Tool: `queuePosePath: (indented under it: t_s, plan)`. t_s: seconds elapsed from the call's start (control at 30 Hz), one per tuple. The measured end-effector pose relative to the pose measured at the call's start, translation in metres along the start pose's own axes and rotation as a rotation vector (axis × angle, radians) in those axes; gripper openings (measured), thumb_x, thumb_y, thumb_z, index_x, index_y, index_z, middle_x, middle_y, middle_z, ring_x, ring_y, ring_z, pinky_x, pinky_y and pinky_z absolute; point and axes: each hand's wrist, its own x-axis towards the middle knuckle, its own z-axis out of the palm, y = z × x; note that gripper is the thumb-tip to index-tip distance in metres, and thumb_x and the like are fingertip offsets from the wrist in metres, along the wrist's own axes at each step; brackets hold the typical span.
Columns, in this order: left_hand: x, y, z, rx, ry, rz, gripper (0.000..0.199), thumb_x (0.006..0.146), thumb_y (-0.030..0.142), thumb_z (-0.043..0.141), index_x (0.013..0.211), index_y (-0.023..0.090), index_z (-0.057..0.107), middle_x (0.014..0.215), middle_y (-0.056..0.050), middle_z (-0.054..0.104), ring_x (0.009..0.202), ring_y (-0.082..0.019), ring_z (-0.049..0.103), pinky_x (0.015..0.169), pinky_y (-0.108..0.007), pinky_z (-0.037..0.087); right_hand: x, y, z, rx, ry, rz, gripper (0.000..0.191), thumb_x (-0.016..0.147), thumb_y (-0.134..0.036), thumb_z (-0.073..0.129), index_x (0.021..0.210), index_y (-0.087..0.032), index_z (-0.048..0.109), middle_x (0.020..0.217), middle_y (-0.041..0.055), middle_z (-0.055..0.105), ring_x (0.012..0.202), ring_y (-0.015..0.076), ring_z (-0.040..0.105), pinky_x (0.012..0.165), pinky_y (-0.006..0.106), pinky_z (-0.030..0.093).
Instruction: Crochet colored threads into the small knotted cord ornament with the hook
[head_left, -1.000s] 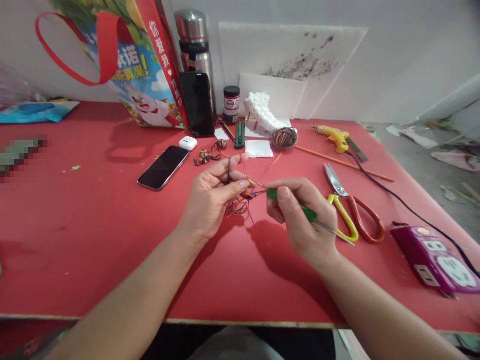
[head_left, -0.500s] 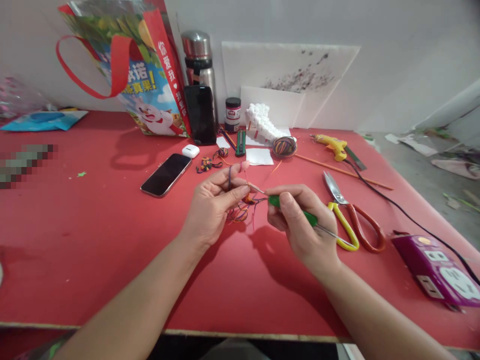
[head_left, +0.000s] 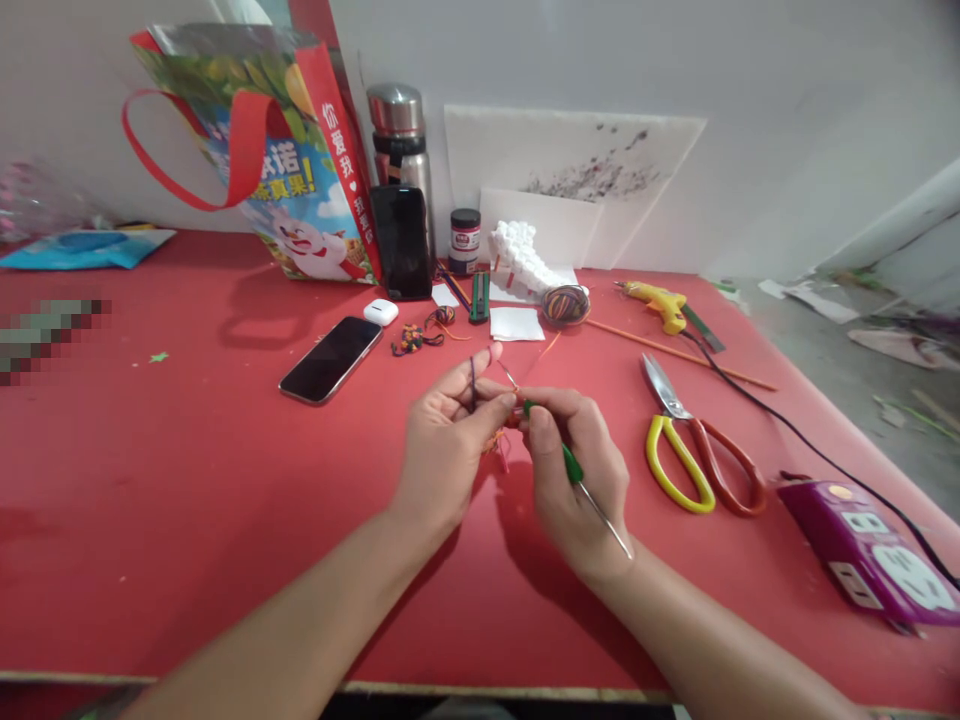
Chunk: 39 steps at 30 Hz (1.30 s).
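My right hand (head_left: 577, 460) is closed round the green grip of a crochet hook (head_left: 573, 465), whose metal rear end sticks out toward my wrist. The hook's thin tip points up and left, close to my left fingers. My left hand (head_left: 457, 430) pinches a small piece of multicoloured yarn work (head_left: 498, 440), mostly hidden by the fingers. A dark strand of yarn (head_left: 473, 385) loops round the left fingers, and the raised index finger holds a strand near the tip. The two hands almost touch above the red table (head_left: 300, 560).
Scissors (head_left: 675, 410) with yellow and red handles lie to the right, near a purple power strip (head_left: 862, 550) and a yellow glue gun (head_left: 660, 300). Behind the hands are a yarn ball (head_left: 566, 306), a phone (head_left: 330, 360), a white earbud case (head_left: 381, 312) and a small crocheted piece (head_left: 412, 340).
My right hand has moved left, up against my left hand, and the hook has turned steeper, its tip now pointing upward. My left hand has shifted slightly right and down. The view has tilted up a little.
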Motion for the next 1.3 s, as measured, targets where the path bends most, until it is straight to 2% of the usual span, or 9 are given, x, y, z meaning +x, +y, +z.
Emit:
queuePosePath:
  t_s: [0.07, 0.17, 0.37, 0.53, 0.67, 0.77, 0.83, 1.0, 1.3]
  plan:
    - [0.0, 0.002, 0.001, -0.087, -0.03, -0.07, 0.048, 0.069, 0.015, 0.095, 0.114, 0.015, 0.081, 0.071, 0.004, 0.073, 0.067, -0.008, 0.067, 0.069, -0.018, 0.054, 0.0, 0.003, -0.001, 0.001, -0.019, -0.073, 0.021, 0.11, -0.02, 0.06, 0.127, -0.027, 0.07, 0.106, 0.0031, 0.077, 0.091, 0.0167, 0.076, 0.082, 0.03, 0.062]
    - [0.0, 0.007, -0.001, -0.122, -0.056, -0.112, 0.044, 0.069, 0.011, 0.094, 0.111, 0.014, 0.081, 0.07, 0.004, 0.072, 0.067, -0.008, 0.068, 0.069, -0.018, 0.054, 0.002, 0.006, -0.005, 0.01, -0.054, -0.147, 0.025, 0.109, -0.017, 0.061, 0.13, -0.028, 0.069, 0.106, 0.0024, 0.076, 0.091, 0.0159, 0.074, 0.082, 0.029, 0.061]
    - [0.0, 0.007, -0.007, 0.052, -0.036, 0.018, 0.049, 0.075, 0.015, 0.092, 0.122, 0.015, 0.081, 0.073, 0.005, 0.072, 0.067, -0.008, 0.066, 0.064, -0.018, 0.052, 0.005, 0.004, -0.007, 0.019, -0.08, -0.144, 0.022, 0.11, -0.016, 0.059, 0.127, -0.026, 0.07, 0.098, 0.0002, 0.075, 0.078, 0.0119, 0.07, 0.073, 0.025, 0.057]
    - [-0.002, 0.002, 0.0, 0.043, -0.003, 0.016, 0.05, 0.073, 0.019, 0.094, 0.122, 0.015, 0.082, 0.075, 0.003, 0.075, 0.067, -0.008, 0.064, 0.062, -0.018, 0.05, 0.003, 0.001, -0.003, -0.069, -0.025, -0.116, 0.02, 0.11, -0.016, 0.058, 0.125, -0.026, 0.068, 0.104, 0.0033, 0.077, 0.089, 0.0162, 0.075, 0.08, 0.029, 0.06]
    - [-0.002, 0.005, 0.003, -0.043, -0.024, -0.067, 0.051, 0.065, 0.019, 0.098, 0.113, 0.015, 0.083, 0.069, 0.004, 0.071, 0.06, -0.006, 0.058, 0.054, -0.017, 0.042, 0.006, 0.006, -0.005, -0.05, -0.063, -0.262, 0.028, 0.109, -0.014, 0.057, 0.134, -0.026, 0.064, 0.11, 0.0066, 0.077, 0.093, 0.0193, 0.074, 0.081, 0.034, 0.062]
    - [0.001, 0.009, -0.001, -0.04, -0.039, -0.081, 0.049, 0.064, 0.017, 0.099, 0.11, 0.014, 0.084, 0.068, 0.005, 0.068, 0.061, -0.006, 0.059, 0.058, -0.016, 0.045, 0.01, 0.009, -0.009, -0.044, -0.1, -0.325, 0.028, 0.109, -0.014, 0.057, 0.135, -0.025, 0.063, 0.107, 0.0073, 0.076, 0.091, 0.0192, 0.073, 0.079, 0.034, 0.062]
    - [0.003, 0.011, -0.006, -0.016, -0.048, -0.067, 0.048, 0.065, 0.016, 0.098, 0.111, 0.014, 0.084, 0.069, 0.004, 0.068, 0.064, -0.007, 0.062, 0.062, -0.017, 0.049, 0.013, 0.01, -0.012, -0.033, -0.116, -0.313, 0.026, 0.11, -0.014, 0.056, 0.132, -0.024, 0.065, 0.101, 0.0058, 0.075, 0.086, 0.0177, 0.072, 0.076, 0.032, 0.06]
    - [0.007, 0.014, -0.015, 0.088, -0.09, -0.012, 0.045, 0.073, 0.018, 0.093, 0.117, 0.018, 0.085, 0.073, 0.004, 0.07, 0.062, -0.007, 0.058, 0.057, -0.018, 0.045, 0.015, 0.005, -0.017, -0.005, -0.159, -0.285, 0.024, 0.109, -0.01, 0.056, 0.126, -0.022, 0.068, 0.094, 0.0026, 0.071, 0.078, 0.0135, 0.066, 0.071, 0.028, 0.055]
    - [0.013, 0.017, -0.017, 0.103, -0.04, 0.044, 0.029, 0.068, 0.015, 0.092, 0.096, 0.02, 0.088, 0.072, 0.002, 0.072, 0.074, -0.011, 0.071, 0.069, -0.018, 0.055, 0.018, 0.002, -0.022, 0.001, -0.171, -0.297, 0.027, 0.105, -0.005, 0.057, 0.124, -0.021, 0.068, 0.091, 0.0013, 0.07, 0.077, 0.0121, 0.066, 0.07, 0.026, 0.054]
